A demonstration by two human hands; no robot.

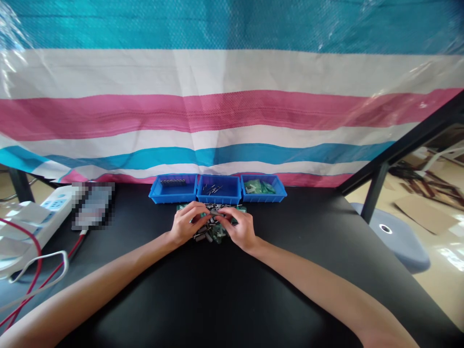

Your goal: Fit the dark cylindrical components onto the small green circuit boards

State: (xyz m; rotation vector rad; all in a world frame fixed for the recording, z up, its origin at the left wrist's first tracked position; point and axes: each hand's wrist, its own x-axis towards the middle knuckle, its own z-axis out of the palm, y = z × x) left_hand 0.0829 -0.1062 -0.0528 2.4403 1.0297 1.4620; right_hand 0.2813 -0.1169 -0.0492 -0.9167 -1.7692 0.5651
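Smooth black tabletop [213,299] was spread between forearms [123,263]; small grey piece [214,212] was pinched by left hand [186,224] and right hand [241,230] above heaped parts [216,233], edged by blue bins [218,198].

Part [216,213]: small, grey, held over pile [213,233]. Pile: loose, mixed; metallic cylinders [209,237], thin pins [234,206], green pieces [219,234].

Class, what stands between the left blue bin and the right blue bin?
In the head view, a middle blue bin holding thin, pin-like pieces stands between them.
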